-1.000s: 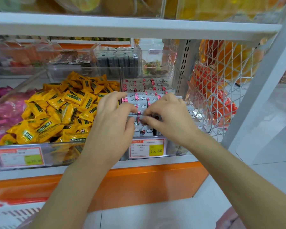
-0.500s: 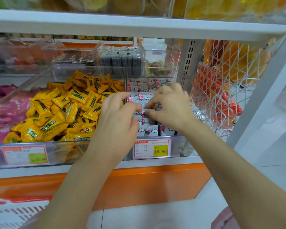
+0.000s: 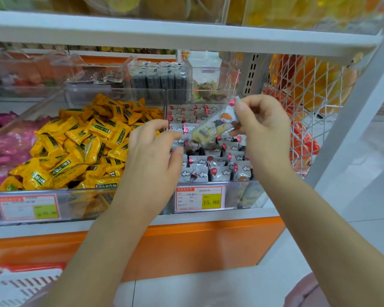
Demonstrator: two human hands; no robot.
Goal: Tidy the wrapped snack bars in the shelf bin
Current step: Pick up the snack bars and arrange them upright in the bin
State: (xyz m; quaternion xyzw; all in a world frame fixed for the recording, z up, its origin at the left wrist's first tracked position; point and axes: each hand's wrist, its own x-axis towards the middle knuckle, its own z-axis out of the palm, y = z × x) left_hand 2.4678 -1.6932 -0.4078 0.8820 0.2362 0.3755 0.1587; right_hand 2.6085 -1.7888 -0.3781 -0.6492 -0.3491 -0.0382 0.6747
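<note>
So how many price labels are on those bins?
2: one price label on the yellow sweets bin at left, a second label on the snack bar bin at centre. Others may be hidden.

White cloud-printed snack bars (image 3: 211,171); yellow candies (image 3: 80,147)

Yellow candy packets (image 3: 82,147) fill the left bin, with pink packets (image 3: 7,149) beyond them. A price tag (image 3: 200,198) reads 15.80. Dark bars (image 3: 160,83) stand behind. White netting (image 3: 308,85) is at the right.
</note>
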